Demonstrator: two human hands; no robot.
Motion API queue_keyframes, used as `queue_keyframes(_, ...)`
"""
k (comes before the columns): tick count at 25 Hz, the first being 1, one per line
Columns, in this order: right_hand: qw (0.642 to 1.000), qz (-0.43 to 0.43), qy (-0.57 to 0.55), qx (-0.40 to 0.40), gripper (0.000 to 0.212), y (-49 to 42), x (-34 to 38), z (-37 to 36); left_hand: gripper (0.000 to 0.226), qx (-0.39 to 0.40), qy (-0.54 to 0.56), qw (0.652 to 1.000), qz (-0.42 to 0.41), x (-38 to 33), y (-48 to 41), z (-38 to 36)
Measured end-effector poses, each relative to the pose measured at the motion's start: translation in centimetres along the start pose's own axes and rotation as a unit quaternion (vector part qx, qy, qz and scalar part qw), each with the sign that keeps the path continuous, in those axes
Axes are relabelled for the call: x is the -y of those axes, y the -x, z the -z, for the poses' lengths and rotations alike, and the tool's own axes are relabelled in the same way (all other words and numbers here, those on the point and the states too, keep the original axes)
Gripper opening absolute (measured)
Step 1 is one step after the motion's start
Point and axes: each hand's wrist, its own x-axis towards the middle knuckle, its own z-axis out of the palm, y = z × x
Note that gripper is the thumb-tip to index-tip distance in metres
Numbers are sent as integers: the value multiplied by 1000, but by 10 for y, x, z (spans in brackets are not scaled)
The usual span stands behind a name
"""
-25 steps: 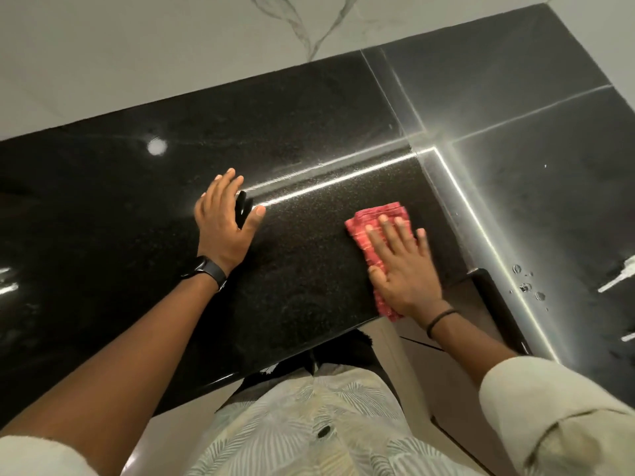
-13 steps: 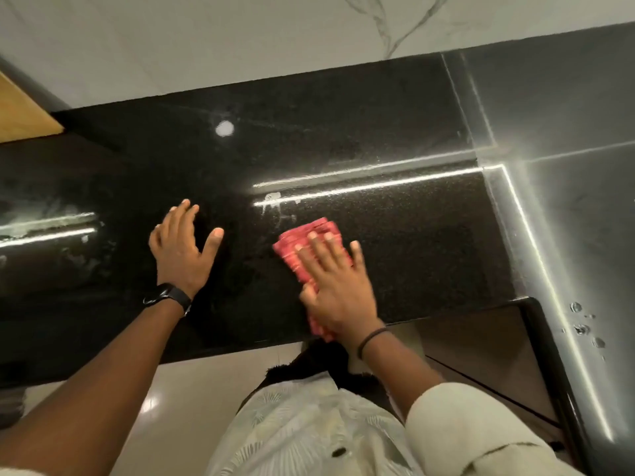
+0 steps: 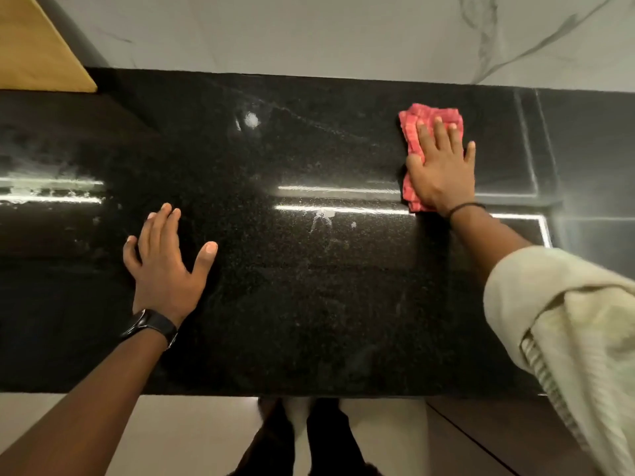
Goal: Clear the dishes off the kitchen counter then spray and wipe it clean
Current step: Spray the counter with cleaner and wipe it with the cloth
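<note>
Right hand [image 3: 441,170] lies flat, fingers straight and slightly spread, pressing down on the red cloth [image 3: 427,119] without curling round it; the cloth is folded and sits in the upper right of the frame, near the back edge of the counter [image 3: 309,304], its far end and near corner showing beyond the hand. Left hand [image 3: 165,266] rests palm down on the bare stone at lower left of centre, fingers extended, thumb splayed out to the right, holding nothing; a dark watch [image 3: 151,326] is on its wrist, a thin black band [image 3: 464,207] on the right wrist, and a pale rolled sleeve [image 3: 567,321] covers the right forearm at the right edge. The counter is black speckled stone, glossy; it carries long bright strip reflections [image 3: 51,192] at mid left and centre, a round light spot [image 3: 251,119] in the upper middle, and a small white smear [image 3: 323,216] between the two hands. Hazy streaks cloud the surface at far left; straight seams [image 3: 529,149] cross the stone just right of the cloth. Behind the counter stands a pale marble-veined wall [image 3: 309,36]; a wooden panel [image 3: 34,46] fills the upper left corner. Light floor tiles [image 3: 189,434] and dark footwear [image 3: 302,438] show along the bottom of the frame.
</note>
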Motion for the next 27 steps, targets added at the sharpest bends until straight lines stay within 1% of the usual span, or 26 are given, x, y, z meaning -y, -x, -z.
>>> queue_keyframes(2, 999, 31, 17, 11, 72, -32, 28, -2, 83, -7, 10, 1000, -5, 0, -2, -2)
queue_keyframes(4, 996, 79, 33, 21, 73, -38, 65, -9, 84, -15, 18, 1000, -12, -4, -4, -5)
queue_keyframes(7, 986, 157, 50, 33, 73, 4, 149, -32, 84, -28, 46, 998, -10, -2, -6, -7)
queue_keyframes(8, 983, 174, 52, 39, 74, 30, 178, -42, 83, -41, 74, 996, -9, 0, -6, -8)
queue_keyframes(9, 980, 189, 51, 44, 74, 62, 205, -52, 80, -62, 129, 990, -11, 1, -5, -9)
queue_keyframes(10, 976, 209, 47, 48, 75, 98, 232, -64, 77, -92, 208, 974, -16, 3, -4, -8)
queue_keyframes(11, 970, 236, 39, 53, 76, 135, 256, -77, 73, -125, 295, 947, -10, 4, -2, -7)
queue_keyframes(12, 961, 270, 35, 53, 75, 175, 279, -89, 69, -154, 371, 916, 13, 7, 0, -3)
queue_keyframes(13, 951, 302, 36, 57, 74, 214, 302, -100, 67, -174, 422, 888, 45, 16, 4, 7)
queue_keyframes(14, 943, 323, 34, 66, 73, 247, 320, -107, 68, -183, 447, 873, 70, 29, 8, 20)
queue_keyframes(15, 939, 332, 32, 80, 71, 272, 331, -112, 69, -181, 447, 872, 83, 46, 13, 32)
queue_keyframes(16, 935, 340, 32, 92, 70, 289, 334, -114, 68, -171, 422, 886, 87, 70, 21, 44)
queue_keyframes(17, 931, 350, 37, 98, 70, 301, 332, -113, 66, -161, 372, 910, 83, 98, 30, 57)
queue_keyframes(19, 924, 367, 69, 86, 71, 312, 310, -109, 65, -149, 237, 958, 59, 157, 44, 79)
queue_keyframes(20, 927, 358, 84, 78, 73, 313, 294, -107, 66, -144, 174, 973, 58, 188, 49, 90)
queue_keyframes(21, 937, 330, 92, 70, 74, 311, 276, -104, 66, -138, 123, 980, 69, 219, 52, 102)
queue_keyframes(23, 967, 232, 86, 60, 76, 292, 240, -93, 67, -127, 51, 985, 107, 273, 53, 123)
queue_keyframes(25, 986, 145, 69, 42, 74, 264, 223, -82, 69, -127, 14, 982, 142, 309, 53, 138)
queue_keyframes(27, 991, 110, 68, 31, 73, 231, 229, -77, 67, -132, 2, 979, 156, 327, 50, 142)
